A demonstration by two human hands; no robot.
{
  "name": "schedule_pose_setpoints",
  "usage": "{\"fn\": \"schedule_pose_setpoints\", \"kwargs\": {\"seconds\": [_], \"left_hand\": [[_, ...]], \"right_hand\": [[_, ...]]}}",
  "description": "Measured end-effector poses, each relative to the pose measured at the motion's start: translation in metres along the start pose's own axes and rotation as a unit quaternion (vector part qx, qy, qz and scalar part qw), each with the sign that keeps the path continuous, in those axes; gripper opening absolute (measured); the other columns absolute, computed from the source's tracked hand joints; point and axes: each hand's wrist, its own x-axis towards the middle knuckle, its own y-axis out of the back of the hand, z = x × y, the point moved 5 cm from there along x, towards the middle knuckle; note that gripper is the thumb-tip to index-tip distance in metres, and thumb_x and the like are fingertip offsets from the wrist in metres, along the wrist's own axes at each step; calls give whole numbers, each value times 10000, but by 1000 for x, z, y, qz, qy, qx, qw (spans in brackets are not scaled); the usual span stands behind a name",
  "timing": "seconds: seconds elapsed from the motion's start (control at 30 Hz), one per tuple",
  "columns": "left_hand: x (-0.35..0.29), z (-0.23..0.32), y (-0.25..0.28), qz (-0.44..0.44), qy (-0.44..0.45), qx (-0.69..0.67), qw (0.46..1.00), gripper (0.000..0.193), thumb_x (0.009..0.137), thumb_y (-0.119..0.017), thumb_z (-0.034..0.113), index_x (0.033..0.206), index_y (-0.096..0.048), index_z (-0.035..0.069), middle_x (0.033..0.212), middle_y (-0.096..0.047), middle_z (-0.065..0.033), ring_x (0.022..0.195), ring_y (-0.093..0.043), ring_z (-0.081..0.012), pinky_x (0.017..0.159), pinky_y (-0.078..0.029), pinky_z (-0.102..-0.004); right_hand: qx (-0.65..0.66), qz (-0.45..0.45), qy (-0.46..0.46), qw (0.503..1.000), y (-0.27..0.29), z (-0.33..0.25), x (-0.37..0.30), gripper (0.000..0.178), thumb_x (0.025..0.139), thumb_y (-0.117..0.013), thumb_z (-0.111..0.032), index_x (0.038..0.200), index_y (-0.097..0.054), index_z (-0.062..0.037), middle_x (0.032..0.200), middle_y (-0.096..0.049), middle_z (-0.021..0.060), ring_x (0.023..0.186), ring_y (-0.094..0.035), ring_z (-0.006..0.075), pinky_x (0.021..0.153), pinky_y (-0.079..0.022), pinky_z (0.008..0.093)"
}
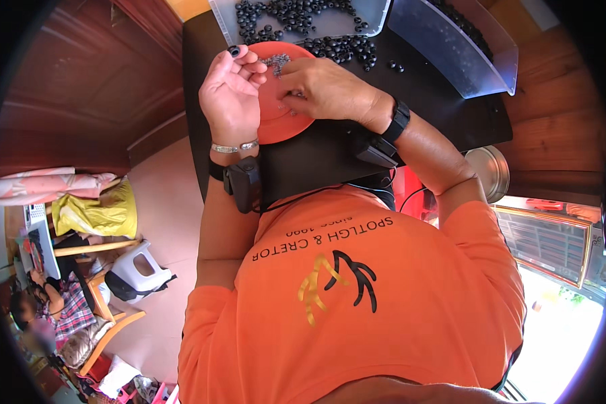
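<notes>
Left hand (232,91) pinches one black bead (233,50) upright; right hand (323,87), fingers curled, picks small metal pieces (276,62) off the orange dish (283,121). Advise keeping bead directly over dish.

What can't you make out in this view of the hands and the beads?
- Small grey bits on the orange plate: too small to identify.
- Right hand: its fingertips curl under, so any grip is hidden.
- Clear tray of black beads: cut off by the top edge.
- Black bead in the left hand: shape detail too small.
</notes>
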Motion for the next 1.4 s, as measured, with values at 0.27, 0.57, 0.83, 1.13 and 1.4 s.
{"fn": "schedule_pose_setpoints", "kwargs": {"seconds": [0.27,0.57,0.83,1.13,1.4], "left_hand": [[-2,2,-8,-25,-22,1,999,221,931,-468,207,922,-575,14,843,-590,-84,742,-563,-210,672,-424,-309],[-9,-2,-17,-74,-10,-3,997,217,930,-491,217,948,-589,24,831,-606,-77,726,-586,-186,643,-439,-292],[-20,-26,-32,-144,49,66,986,206,931,-489,206,973,-584,28,848,-605,-53,728,-577,-149,645,-430,-259],[-20,-31,-32,-141,49,76,986,200,936,-476,184,998,-570,19,844,-597,-52,719,-569,-141,632,-427,-245],[-22,-29,-33,-122,39,134,983,203,946,-470,183,1017,-561,16,839,-589,-37,725,-560,-123,651,-418,-236]], "right_hand": [[-162,-195,-43,966,-33,7,17,108,702,-653,-152,741,-645,-52,777,-596,122,747,-598,319,690,-490,412],[227,109,-148,956,24,48,5,124,804,-678,-104,901,-681,-26,826,-647,42,767,-611,155,692,-484,273],[453,170,-96,870,42,27,2,147,853,-666,-96,972,-685,-11,879,-665,33,845,-616,98,791,-491,239],[420,138,-66,894,33,31,-1,125,846,-667,-78,957,-696,-28,852,-623,31,819,-599,114,748,-483,250],[384,145,-77,909,31,29,-3,109,836,-673,-70,936,-705,-45,830,-611,23,804,-594,107,732,-479,243]]}}
